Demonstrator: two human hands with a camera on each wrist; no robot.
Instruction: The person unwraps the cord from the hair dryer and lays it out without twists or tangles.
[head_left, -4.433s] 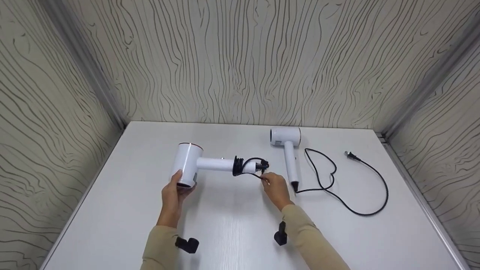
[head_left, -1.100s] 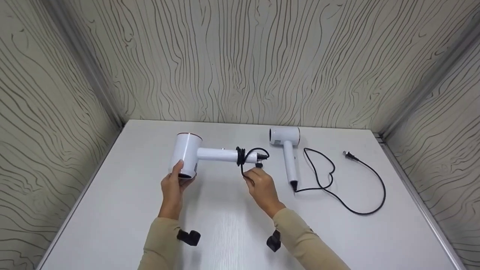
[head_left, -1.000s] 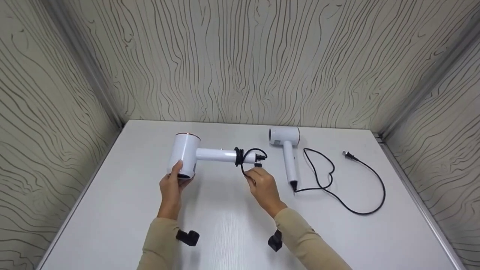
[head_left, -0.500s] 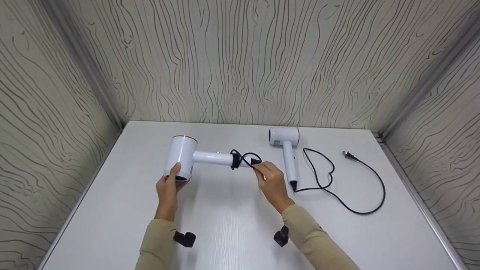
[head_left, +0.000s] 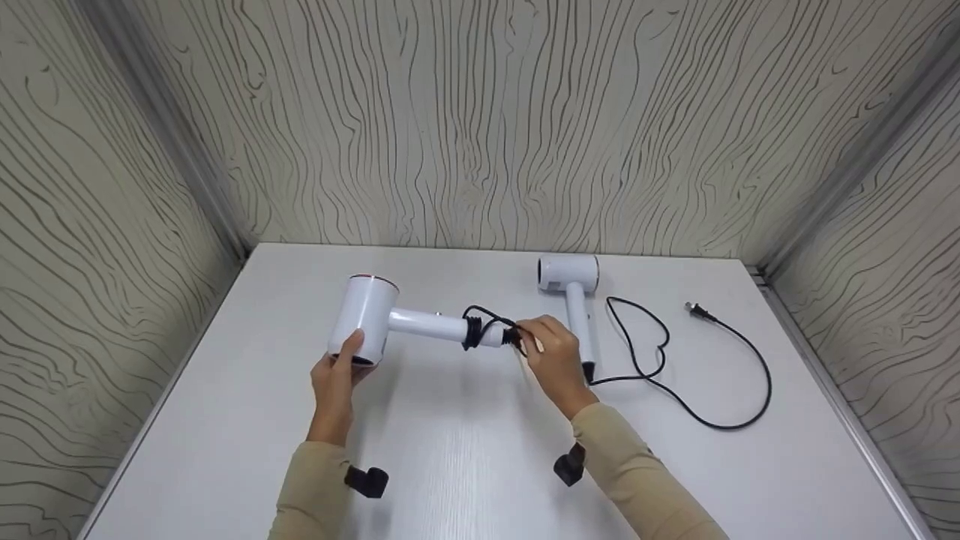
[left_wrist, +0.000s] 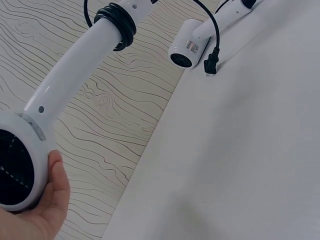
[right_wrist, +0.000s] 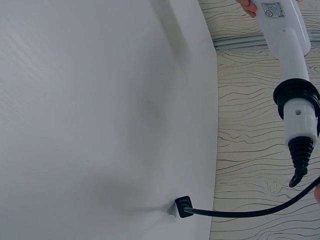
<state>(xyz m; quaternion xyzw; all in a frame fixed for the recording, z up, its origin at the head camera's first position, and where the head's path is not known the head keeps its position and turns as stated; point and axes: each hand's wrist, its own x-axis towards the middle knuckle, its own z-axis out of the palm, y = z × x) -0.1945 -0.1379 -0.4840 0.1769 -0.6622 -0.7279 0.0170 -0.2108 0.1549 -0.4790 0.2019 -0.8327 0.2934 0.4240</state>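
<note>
My left hand (head_left: 334,386) grips a white hair dryer (head_left: 427,324) by its barrel, thumb on the near side, and holds it above the white table with its handle pointing right. A black cord (head_left: 473,332) is wound several times round the handle near its end. At the handle's tip, my right hand (head_left: 556,360) pinches the loose stretch of that cord. Past those fingers the cord's plug (right_wrist: 183,206) hangs free, seen in both wrist views. In the right wrist view only a sliver of the right hand shows at the edge.
A second white hair dryer (head_left: 576,307) lies on the table (head_left: 450,465) just beyond my right hand. Its black cord (head_left: 721,428) spreads loosely to the right, ending in a plug (head_left: 701,310). Wood-patterned walls (head_left: 480,135) enclose the back and sides.
My right hand swung left beneath the handle with the cord, then back right and up to the handle's tip. My left hand shifted slightly left and lower with the hair dryer.
</note>
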